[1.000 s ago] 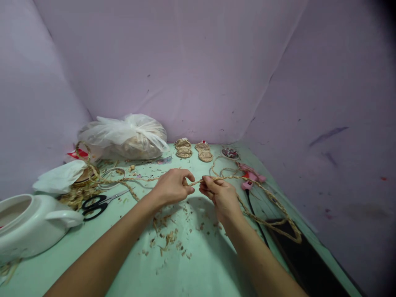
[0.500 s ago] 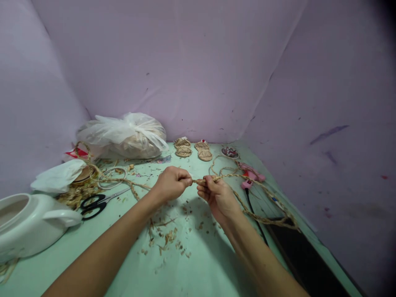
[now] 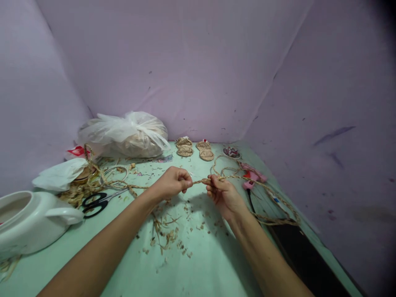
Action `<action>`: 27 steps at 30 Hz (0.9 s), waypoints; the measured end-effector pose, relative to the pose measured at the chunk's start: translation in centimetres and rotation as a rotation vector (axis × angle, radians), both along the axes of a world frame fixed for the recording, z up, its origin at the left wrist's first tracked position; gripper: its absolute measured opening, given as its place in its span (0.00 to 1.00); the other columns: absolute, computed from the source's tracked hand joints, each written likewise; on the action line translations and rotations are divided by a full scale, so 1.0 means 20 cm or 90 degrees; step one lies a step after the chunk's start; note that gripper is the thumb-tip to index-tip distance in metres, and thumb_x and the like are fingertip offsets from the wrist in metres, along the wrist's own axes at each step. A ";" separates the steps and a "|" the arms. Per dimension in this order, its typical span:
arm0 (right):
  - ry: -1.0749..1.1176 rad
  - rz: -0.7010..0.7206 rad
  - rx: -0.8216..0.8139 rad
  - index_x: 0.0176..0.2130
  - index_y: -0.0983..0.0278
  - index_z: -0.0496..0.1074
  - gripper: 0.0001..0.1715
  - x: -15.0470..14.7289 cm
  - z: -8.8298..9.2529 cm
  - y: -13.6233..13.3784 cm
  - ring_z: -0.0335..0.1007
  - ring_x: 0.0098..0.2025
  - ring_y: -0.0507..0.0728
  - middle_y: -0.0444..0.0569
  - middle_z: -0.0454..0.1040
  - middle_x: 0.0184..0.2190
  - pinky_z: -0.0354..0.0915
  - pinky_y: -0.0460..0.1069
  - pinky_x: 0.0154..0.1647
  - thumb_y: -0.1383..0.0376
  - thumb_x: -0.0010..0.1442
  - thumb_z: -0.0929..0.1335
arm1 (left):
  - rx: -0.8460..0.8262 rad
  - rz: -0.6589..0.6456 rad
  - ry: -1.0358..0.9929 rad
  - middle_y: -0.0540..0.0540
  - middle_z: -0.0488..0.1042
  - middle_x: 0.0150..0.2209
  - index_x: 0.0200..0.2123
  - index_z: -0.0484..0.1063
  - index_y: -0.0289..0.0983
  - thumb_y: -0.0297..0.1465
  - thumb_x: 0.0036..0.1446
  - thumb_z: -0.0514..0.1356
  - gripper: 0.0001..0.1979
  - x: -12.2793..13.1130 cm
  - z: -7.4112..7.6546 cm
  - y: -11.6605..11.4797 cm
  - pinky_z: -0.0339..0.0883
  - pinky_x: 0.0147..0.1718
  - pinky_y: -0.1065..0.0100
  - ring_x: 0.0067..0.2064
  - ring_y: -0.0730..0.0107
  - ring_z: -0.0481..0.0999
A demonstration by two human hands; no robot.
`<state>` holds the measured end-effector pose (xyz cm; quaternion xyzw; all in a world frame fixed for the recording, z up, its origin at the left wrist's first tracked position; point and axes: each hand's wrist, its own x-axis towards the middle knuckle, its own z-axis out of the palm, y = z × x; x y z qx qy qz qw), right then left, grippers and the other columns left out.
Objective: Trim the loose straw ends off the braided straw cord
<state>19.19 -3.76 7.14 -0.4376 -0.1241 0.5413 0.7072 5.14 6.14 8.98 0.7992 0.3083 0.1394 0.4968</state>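
A braided straw-coloured cord (image 3: pixel 199 181) is stretched between my two hands, above the green table. My left hand (image 3: pixel 173 181) is closed around it, knuckles up. My right hand (image 3: pixel 223 194) pinches the same cord between thumb and fingers a short way to the right, palm partly turned up. From the right hand the cord runs off in long loops across the right side of the table. More braided cord lies at the left, beyond my left forearm. Small plant-fibre scraps (image 3: pixel 170 237) are scattered beneath the hands.
Black-handled scissors (image 3: pixel 95 204) and a white ceramic pot (image 3: pixel 37 220) stand left. A tied plastic bag (image 3: pixel 130 136) rests by the back wall beside two small woven slippers (image 3: pixel 185 147). A pink glue gun (image 3: pixel 252 179) with a black cable and a bowl of beads (image 3: pixel 231 152) are right.
My right hand has slid a little to the right, leaving a longer stretch of cord between the hands. The left hand keeps its grip in nearly the same place.
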 end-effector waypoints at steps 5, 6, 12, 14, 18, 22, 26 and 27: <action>0.034 -0.037 -0.028 0.23 0.68 0.69 0.06 0.00 -0.02 0.01 0.61 0.12 0.44 0.42 0.71 0.15 0.60 0.36 0.11 0.70 0.50 0.68 | -0.005 -0.069 -0.016 0.53 0.63 0.14 0.19 0.67 0.32 0.33 0.45 0.55 0.10 0.00 0.05 -0.07 0.50 0.18 0.75 0.17 0.81 0.56; 0.047 -0.042 -0.033 0.22 0.68 0.69 0.06 -0.01 -0.02 0.01 0.60 0.11 0.43 0.41 0.70 0.14 0.58 0.36 0.10 0.70 0.50 0.68 | 0.002 -0.082 -0.035 0.53 0.62 0.14 0.18 0.66 0.33 0.33 0.45 0.54 0.10 0.01 0.06 -0.10 0.51 0.18 0.75 0.17 0.80 0.56; 0.102 -0.036 -0.036 0.24 0.67 0.70 0.08 -0.05 -0.02 0.03 0.62 0.14 0.44 0.41 0.71 0.16 0.63 0.38 0.16 0.65 0.50 0.69 | 0.067 0.007 -0.075 0.54 0.58 0.13 0.18 0.65 0.33 0.32 0.45 0.54 0.09 0.03 0.05 -0.10 0.49 0.17 0.76 0.17 0.81 0.55; 0.071 0.027 -0.021 0.27 0.67 0.71 0.12 -0.08 -0.01 0.02 0.66 0.18 0.47 0.44 0.74 0.21 0.66 0.41 0.19 0.59 0.48 0.70 | 0.055 0.049 -0.040 0.56 0.55 0.12 0.17 0.63 0.33 0.33 0.45 0.54 0.10 0.03 0.03 -0.07 0.45 0.16 0.76 0.16 0.82 0.51; -0.082 0.024 -0.011 0.27 0.68 0.73 0.13 -0.10 0.00 0.00 0.68 0.22 0.47 0.44 0.74 0.23 0.66 0.41 0.21 0.62 0.41 0.73 | -0.020 -0.020 0.003 0.55 0.58 0.13 0.19 0.65 0.33 0.35 0.44 0.55 0.10 0.01 0.02 -0.04 0.47 0.16 0.76 0.16 0.81 0.54; -0.115 -0.130 -0.028 0.24 0.68 0.71 0.10 -0.03 0.02 0.00 0.68 0.19 0.47 0.43 0.73 0.20 0.66 0.41 0.20 0.64 0.41 0.73 | -0.073 -0.049 0.038 0.53 0.64 0.16 0.27 0.70 0.32 0.32 0.40 0.58 0.10 -0.02 0.04 -0.02 0.51 0.18 0.75 0.19 0.79 0.60; -0.100 -0.211 -0.002 0.24 0.67 0.69 0.07 0.09 0.07 0.00 0.69 0.19 0.47 0.42 0.73 0.19 0.66 0.40 0.19 0.66 0.44 0.71 | -0.018 -0.011 0.061 0.53 0.65 0.17 0.29 0.71 0.33 0.31 0.38 0.58 0.11 -0.07 0.08 0.06 0.53 0.19 0.75 0.19 0.78 0.61; -0.091 -0.229 0.007 0.24 0.66 0.68 0.06 0.12 0.08 -0.01 0.69 0.18 0.47 0.42 0.73 0.19 0.66 0.40 0.19 0.66 0.46 0.70 | 0.010 0.006 0.069 0.53 0.65 0.17 0.28 0.71 0.33 0.30 0.38 0.57 0.11 -0.10 0.09 0.09 0.53 0.20 0.75 0.19 0.78 0.60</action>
